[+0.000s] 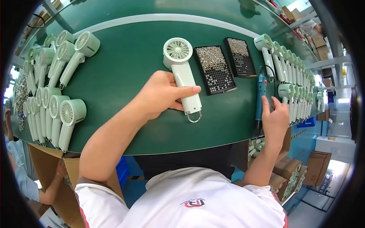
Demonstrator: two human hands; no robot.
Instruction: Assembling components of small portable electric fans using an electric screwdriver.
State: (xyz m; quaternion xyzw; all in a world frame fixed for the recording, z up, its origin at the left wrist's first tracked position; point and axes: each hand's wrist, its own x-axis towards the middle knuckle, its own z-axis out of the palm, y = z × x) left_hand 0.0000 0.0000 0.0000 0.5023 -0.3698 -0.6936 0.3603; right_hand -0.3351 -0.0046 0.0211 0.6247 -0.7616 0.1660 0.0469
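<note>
Over green tabletop (125, 57), left hand (161, 93) grips fan (184, 75), right hand (276, 114) beside screwdriver (261, 89).

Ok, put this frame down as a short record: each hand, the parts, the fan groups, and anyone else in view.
Left hand: gripping a fan by its handle
Right hand: fingers spread at a blue screwdriver; contact unclear
Parts: small metal pieces in two black trays
Left group: more fans
Right group: fans in rows
Table: green
Others: a person's forearm, lower left
</note>
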